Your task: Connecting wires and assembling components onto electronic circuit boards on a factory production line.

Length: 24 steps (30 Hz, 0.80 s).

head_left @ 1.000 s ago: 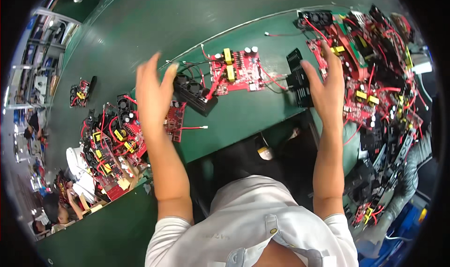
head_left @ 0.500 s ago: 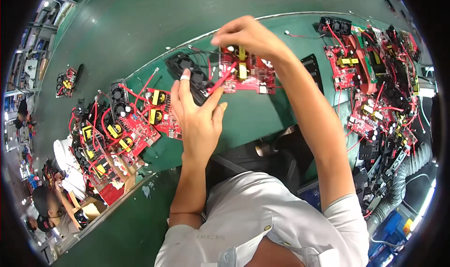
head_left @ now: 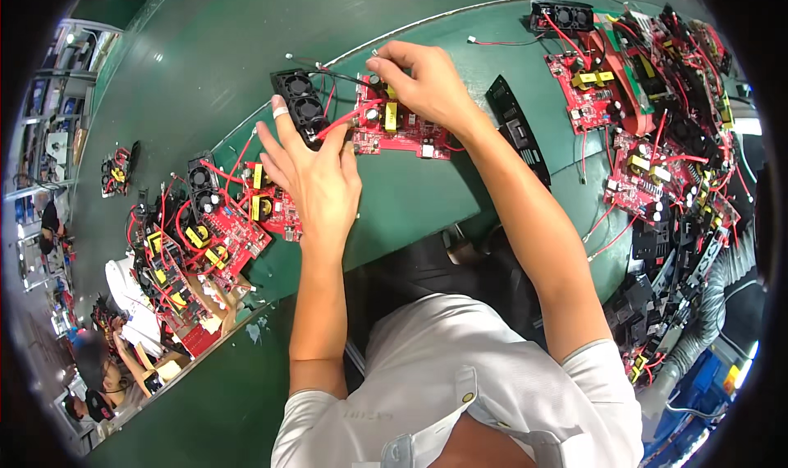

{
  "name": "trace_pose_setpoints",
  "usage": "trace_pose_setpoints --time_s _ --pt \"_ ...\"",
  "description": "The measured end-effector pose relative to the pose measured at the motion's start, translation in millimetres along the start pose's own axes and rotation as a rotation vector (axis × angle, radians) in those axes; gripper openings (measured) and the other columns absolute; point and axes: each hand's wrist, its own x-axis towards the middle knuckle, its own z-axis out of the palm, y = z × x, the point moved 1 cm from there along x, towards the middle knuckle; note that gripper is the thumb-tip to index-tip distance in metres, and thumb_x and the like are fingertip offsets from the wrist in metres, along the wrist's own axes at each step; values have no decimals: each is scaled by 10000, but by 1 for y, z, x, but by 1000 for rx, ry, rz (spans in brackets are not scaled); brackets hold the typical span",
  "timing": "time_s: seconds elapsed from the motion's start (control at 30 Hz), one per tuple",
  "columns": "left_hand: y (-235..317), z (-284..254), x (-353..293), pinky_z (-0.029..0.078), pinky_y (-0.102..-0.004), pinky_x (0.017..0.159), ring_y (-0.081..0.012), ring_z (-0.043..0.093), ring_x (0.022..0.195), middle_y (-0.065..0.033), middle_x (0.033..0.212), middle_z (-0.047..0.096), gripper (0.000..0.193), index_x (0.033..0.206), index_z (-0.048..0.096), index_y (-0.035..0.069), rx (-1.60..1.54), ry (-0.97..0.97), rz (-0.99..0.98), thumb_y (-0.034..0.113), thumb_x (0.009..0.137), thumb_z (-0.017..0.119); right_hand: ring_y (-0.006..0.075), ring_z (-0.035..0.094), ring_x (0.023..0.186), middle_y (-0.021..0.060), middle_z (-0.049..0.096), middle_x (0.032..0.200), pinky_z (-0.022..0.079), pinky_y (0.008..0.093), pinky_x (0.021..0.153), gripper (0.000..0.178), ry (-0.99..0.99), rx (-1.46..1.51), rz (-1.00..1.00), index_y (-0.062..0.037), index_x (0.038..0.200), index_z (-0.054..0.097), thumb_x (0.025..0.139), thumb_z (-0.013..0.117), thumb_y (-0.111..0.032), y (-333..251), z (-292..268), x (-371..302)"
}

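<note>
My left hand (head_left: 318, 182) spreads its fingers around the near end of the black fans (head_left: 302, 107), seemingly to steady them beside the red board (head_left: 402, 144). Over that board, my right hand (head_left: 427, 84) draws thumb and finger close; whether they pinch anything, I can't tell.

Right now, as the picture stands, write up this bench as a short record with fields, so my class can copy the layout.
Left hand: left hand, fingers spread at the black twin-fan unit
Right hand: right hand, over the red circuit board; thumb and fingertip close together, any grip too small to tell
Right of board: black slotted panel, tilted in view
Far left: cluster of red boards with yellow components
Far right: larger heap of boards
Surface: green bench
</note>
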Motion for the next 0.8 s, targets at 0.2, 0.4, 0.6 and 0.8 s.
trace_pose_setpoints --time_s 0.2,0.4,0.6,0.8 --pt "-10 5 3 310 -559 1122 -495 308 1392 -246 1565 259 345 1121 712 136 -170 43 91 52 787 727 163 513 578 118 618 669 451 338 583 240 22 20 -4 33 931 670 933 654 -207 3 2 0" --pt "-14 12 4 333 -544 1114 -480 353 1358 -229 1495 355 370 1107 708 124 -178 80 147 4 757 723 190 495 538 115 598 634 428 346 553 228 55 19 -65 14 923 675 926 648 -213 4 4 3" --pt "-9 13 4 298 -619 1112 -546 255 1388 -232 1565 226 408 1185 706 183 -41 91 97 87 789 734 190 477 538 122 574 625 421 353 549 249 81 23 -117 20 913 667 925 648 -228 6 5 2" --pt "-19 6 27 271 -642 1112 -542 280 1381 -215 1549 294 192 1023 746 167 88 12 206 157 832 735 187 453 536 119 558 617 410 357 541 245 74 51 -100 24 910 663 929 646 -220 5 5 3"
